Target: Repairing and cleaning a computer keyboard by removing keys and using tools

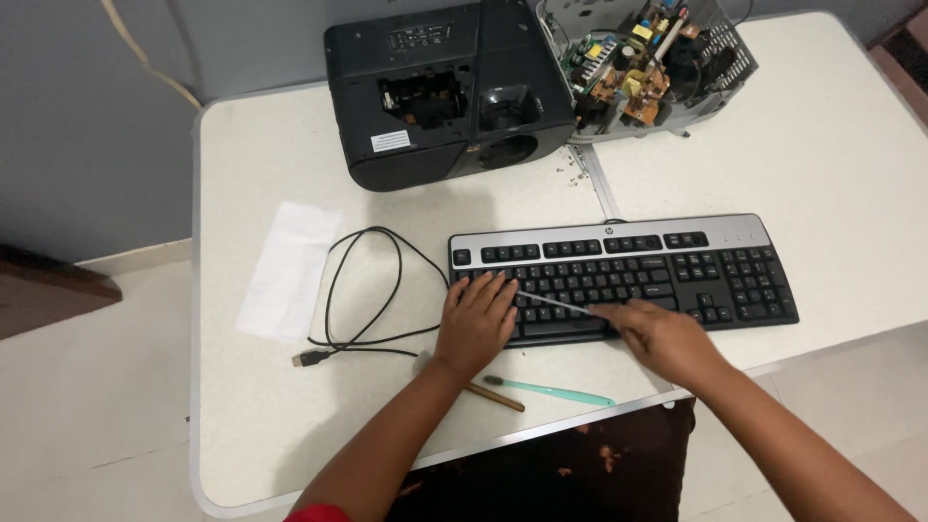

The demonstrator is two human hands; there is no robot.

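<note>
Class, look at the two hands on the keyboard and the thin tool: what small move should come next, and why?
Probably slide the thin tool a little further along the key row. The left hand rests flat on the keyboard, steadying it, while the right hand holds the tool with its tip lying among the keys beside the left fingers.

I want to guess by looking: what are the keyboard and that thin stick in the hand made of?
The keyboard looks like plastic: matte black keys and a smooth silver-grey top strip. The thin stick held by the right hand looks like metal, pale and slightly shiny, though it is too thin to be sure. The left hand rests on the keys.
</note>
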